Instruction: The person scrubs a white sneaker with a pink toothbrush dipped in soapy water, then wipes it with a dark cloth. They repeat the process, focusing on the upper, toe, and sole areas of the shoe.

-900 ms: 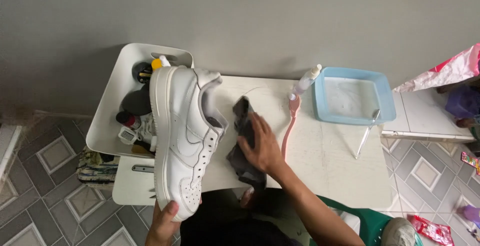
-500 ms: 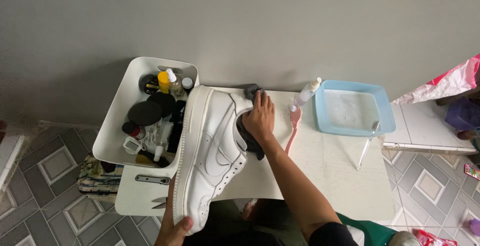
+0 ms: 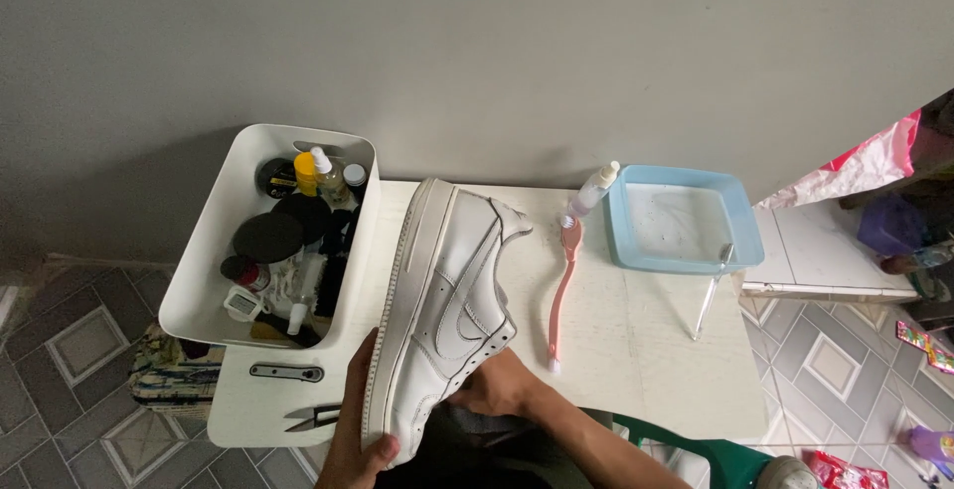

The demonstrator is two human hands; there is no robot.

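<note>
White shoe now cloth-free, upright.

bin: white, holding bottles, left
brush: pink, on table
tray: blue, right
snips: table edge

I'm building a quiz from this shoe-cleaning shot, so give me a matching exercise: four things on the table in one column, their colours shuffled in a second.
Things:
1. shoe
2. long-handled brush
3. shallow basin
4. storage bin

Colours:
A. light blue
B. white, held in both hands
C. pink
D. white, filled with bottles and pads

Pairs: 1-B, 2-C, 3-A, 4-D

The left hand grips the shoe's sole edge; the right hand is at its upper.
</note>
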